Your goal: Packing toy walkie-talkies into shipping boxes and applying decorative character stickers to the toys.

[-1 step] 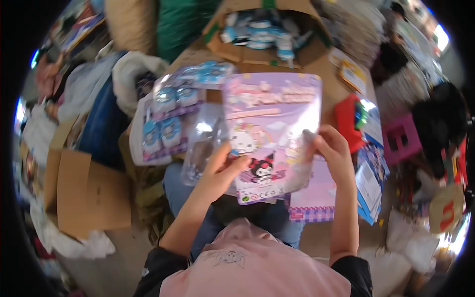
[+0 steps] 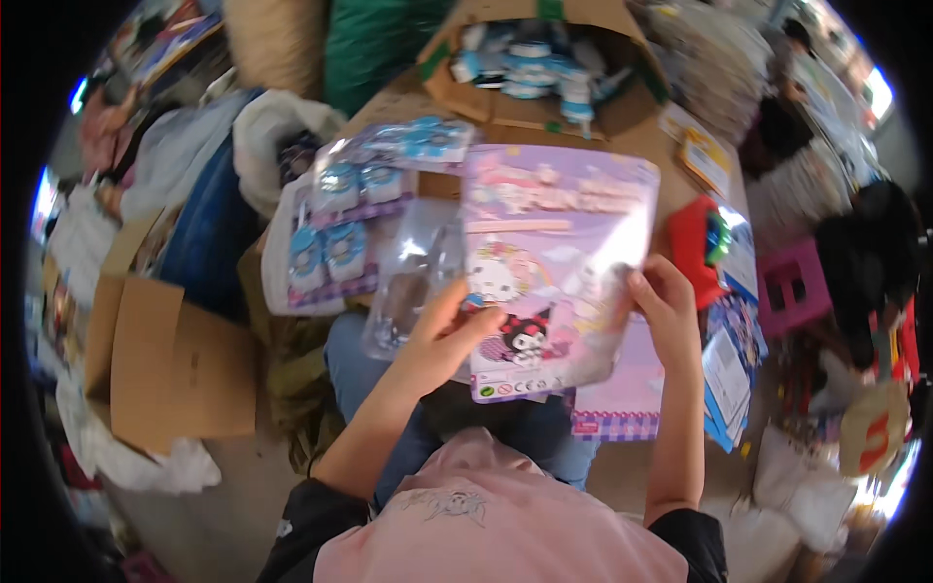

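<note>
A purple printed backing card (image 2: 559, 282) with cartoon figures is held up in front of me, its face catching a bright glare. My left hand (image 2: 449, 335) pinches its left edge, thumb lying on the front. At the right edge, my right hand (image 2: 669, 299) grips it between thumb and fingers. Left of the card lies a clear moulded plastic blister shell (image 2: 394, 306), partly covered by my left hand and the card. Another pink-purple card (image 2: 622, 400) with a checked lower border shows below, near my right forearm.
Blister packs (image 2: 340, 243) with blue-and-white items are piled at the left. An open cardboard box (image 2: 457, 102) of blue-and-white pieces stands at the back. Right lie a red container (image 2: 692, 253) and blue printed sheets (image 2: 724, 379). A pink stool (image 2: 797, 287) and an empty-looking carton (image 2: 185, 369) flank me.
The surroundings have shifted slightly right and down in the picture, as with a small head turn. The card and both hands sit a little further right; both hands keep their hold.
</note>
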`<state>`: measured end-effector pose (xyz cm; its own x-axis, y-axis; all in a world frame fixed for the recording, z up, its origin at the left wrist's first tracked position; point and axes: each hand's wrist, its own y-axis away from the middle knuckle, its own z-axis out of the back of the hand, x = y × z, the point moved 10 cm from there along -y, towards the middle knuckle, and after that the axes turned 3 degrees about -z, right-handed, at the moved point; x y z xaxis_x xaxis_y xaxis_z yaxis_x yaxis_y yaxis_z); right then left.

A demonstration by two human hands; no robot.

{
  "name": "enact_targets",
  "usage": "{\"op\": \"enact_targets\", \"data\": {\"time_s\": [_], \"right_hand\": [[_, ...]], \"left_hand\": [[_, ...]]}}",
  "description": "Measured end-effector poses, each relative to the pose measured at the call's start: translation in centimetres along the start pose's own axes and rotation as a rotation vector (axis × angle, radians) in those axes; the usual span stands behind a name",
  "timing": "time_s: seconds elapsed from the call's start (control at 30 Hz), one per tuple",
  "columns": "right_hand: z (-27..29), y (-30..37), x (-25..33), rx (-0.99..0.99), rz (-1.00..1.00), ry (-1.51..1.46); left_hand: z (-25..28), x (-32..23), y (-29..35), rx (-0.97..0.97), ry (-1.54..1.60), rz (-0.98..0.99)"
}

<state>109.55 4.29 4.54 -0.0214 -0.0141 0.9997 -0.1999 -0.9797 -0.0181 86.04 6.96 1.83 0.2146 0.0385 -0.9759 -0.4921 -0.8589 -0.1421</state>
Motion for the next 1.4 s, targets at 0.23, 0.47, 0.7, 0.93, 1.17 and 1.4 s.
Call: {"op": "enact_targets", "data": {"time_s": [0.23,0.47,0.7,0.93,1.17,1.4], "right_hand": [[-2.6,-0.5,2.4,-0.047,0.111,0.152],[-4.2,-0.5,0.0,-0.007,0.018,0.004],[-9.8,1.2,-1.2,0.365,-0.142,-0.293],[-12.9,-0.1,1.6,0.17,-0.137,-0.187],[-14.5,1.9,4.7,0.194,0.051,-0.129],[-17.4,3.6,5.2,0.164,0.044,-0.102]], "left_hand": [[1.5,-0.2,1.1,-0.086,0.299,0.01],[3.4,0.0,0.6,-0.126,0.376,0.03],[8.7,-0.1,1.9,-0.249,0.417,-0.02],[26.0,-12.2,15.0,-0.532,-0.372,-0.193],[48.7,-22.8,46.8,-1.301,-1.766,0.726],[37.9,-17.1,42.7,-1.304,-1.909,0.516]]}}
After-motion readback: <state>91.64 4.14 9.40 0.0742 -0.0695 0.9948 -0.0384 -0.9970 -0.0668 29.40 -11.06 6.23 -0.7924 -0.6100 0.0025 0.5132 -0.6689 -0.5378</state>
